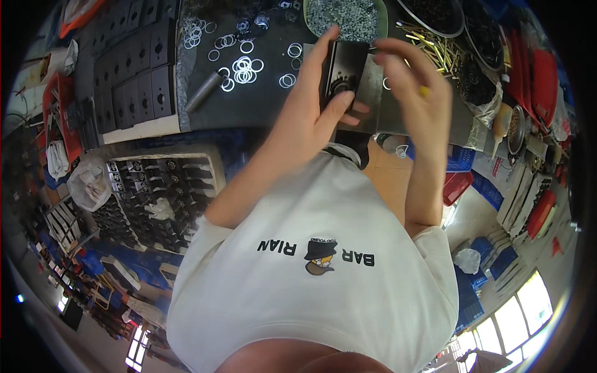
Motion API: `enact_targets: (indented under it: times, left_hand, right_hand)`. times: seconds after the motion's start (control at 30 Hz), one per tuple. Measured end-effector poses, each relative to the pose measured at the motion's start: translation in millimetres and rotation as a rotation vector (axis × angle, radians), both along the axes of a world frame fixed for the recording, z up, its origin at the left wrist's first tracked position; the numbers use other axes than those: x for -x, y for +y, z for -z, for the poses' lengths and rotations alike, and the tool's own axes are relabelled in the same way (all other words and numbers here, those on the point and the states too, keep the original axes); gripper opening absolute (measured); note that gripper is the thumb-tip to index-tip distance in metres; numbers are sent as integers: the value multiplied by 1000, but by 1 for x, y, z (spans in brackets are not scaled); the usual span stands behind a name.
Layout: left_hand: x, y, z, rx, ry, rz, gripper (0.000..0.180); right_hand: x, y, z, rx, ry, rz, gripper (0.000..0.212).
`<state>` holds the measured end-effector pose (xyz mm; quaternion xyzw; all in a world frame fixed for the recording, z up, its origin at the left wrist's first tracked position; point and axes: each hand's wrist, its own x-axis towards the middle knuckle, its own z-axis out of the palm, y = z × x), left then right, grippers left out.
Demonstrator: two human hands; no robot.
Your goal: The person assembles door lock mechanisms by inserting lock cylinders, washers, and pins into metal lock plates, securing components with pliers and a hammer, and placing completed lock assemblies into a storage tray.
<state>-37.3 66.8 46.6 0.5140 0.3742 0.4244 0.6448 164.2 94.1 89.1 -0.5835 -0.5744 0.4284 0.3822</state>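
Note:
My left hand [305, 102] is closed round a black rectangular metal part [348, 62], tilted up over the near edge of the bench. Its thumb presses on a round feature at the part's lower end. Close to the part's right side is my right hand [432, 102], its fingers curled toward the upper corner and blurred by motion. A small yellow spot shows on or in that hand; I cannot tell what it is. Behind the part, a green bowl [383, 22] holds many small pale metal pieces. Several silver rings [245, 69] lie loose left of my left hand.
Rows of black plates [143, 93] lie at the left of the dark bench, with a metal rod [205, 91] nearby. Brass-coloured sticks [438, 53] and trays of dark small parts [435, 12] are at the right. A box of finished-looking black parts [180, 193] stands below left.

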Motion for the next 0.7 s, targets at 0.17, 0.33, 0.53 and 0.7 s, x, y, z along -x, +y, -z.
enact_targets:
  times: [0.17, 0.33, 0.53, 0.7]
  left_hand:
    - [-2, 23, 28, 227, -169, 99, 86]
    - [2, 29, 35, 164, -162, 93, 93]
    - [5, 32, 35, 140, -147, 146, 97]
    - [3, 34, 35, 170, -118, 151, 95]
  right_hand:
    - [20, 9, 53, 100, 130, 78, 43]
    - [17, 25, 61, 169, 10, 137, 52]
    - [14, 29, 60, 214, 91, 90, 56]
    - [11, 29, 69, 174, 26, 130, 55]
